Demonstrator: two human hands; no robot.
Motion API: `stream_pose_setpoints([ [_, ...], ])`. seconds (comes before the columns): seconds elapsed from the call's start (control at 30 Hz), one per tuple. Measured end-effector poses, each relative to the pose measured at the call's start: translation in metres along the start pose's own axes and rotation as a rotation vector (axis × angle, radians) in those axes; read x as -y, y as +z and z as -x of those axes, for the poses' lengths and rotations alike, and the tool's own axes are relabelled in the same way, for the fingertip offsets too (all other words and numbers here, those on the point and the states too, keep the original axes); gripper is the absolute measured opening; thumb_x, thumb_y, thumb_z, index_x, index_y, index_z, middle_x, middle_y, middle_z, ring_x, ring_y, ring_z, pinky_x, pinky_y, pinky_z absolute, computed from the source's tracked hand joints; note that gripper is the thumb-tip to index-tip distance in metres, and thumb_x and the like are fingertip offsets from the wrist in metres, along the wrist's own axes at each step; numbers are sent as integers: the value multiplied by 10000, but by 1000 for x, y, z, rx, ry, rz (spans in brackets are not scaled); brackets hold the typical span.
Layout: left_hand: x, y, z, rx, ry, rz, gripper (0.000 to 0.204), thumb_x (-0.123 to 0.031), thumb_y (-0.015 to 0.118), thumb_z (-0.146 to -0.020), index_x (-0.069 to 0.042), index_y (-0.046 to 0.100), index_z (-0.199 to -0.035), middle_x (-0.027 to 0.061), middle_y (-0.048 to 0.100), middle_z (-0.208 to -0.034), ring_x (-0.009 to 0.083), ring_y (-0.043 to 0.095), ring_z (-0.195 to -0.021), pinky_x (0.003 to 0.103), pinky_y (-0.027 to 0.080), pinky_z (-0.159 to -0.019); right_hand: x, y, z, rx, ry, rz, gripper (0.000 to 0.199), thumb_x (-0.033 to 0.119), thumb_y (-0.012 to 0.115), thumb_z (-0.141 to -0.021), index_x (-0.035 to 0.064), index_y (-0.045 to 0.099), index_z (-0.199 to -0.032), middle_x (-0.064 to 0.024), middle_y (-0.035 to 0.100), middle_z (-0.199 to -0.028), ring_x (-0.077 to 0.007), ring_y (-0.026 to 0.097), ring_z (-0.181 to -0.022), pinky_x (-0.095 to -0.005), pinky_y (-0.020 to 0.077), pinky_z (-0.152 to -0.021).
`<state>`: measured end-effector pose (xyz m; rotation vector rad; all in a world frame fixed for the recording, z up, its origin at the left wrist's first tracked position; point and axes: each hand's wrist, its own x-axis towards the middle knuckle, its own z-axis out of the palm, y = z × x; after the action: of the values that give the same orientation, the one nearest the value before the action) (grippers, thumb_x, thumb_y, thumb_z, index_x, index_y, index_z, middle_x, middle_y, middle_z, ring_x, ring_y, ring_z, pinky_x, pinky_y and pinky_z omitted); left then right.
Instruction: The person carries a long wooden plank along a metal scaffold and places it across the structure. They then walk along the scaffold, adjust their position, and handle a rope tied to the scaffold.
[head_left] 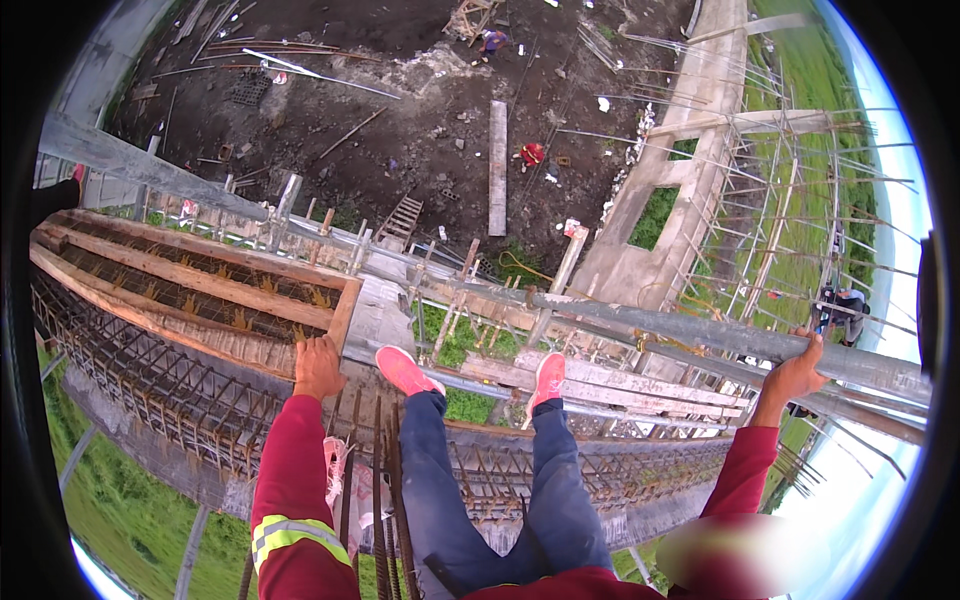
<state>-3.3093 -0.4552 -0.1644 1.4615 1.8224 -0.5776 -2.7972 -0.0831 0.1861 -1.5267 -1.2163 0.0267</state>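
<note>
My left hand is closed over the end corner of a wooden formwork frame; what lies under its fingertips is partly hidden. Long timber boards run off to the left from there, with rebar between them. On the right, my right hand grips a thick grey metal pipe that crosses in front of me at a slant. Below me, my pink shoes stand apart on narrow footing near worn planks. Upright rusty rebar rods rise beside my left forearm.
A rebar cage curves along the left. Far below lies dark ground with a long plank, a wooden ladder-like piece and a person in red. Another person is at the far right, near bamboo scaffolding.
</note>
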Motion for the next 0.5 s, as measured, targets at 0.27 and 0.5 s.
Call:
stream_pose_setpoints([
  [0.27,3,10,-1,-70,16,-53,742,-356,712,-638,62,488,-1208,164,585,-1097,281,535,-1056,403,363,-919,5,-1,1,16,12,87,284,201,592,-894,-65,649,-810,-141,662,-765,-192,611,-673,-338,519,-657],
  [0.5,-1,11,-19,-12,3,-91,752,-381,689,-653,69,486,-1219,176,582,-1113,279,525,-1087,400,361,-924,-12,-20,-15,36,29,106,236,162,609,-881,-71,639,-863,-147,669,-801,-202,626,-723,-321,511,-715],
])
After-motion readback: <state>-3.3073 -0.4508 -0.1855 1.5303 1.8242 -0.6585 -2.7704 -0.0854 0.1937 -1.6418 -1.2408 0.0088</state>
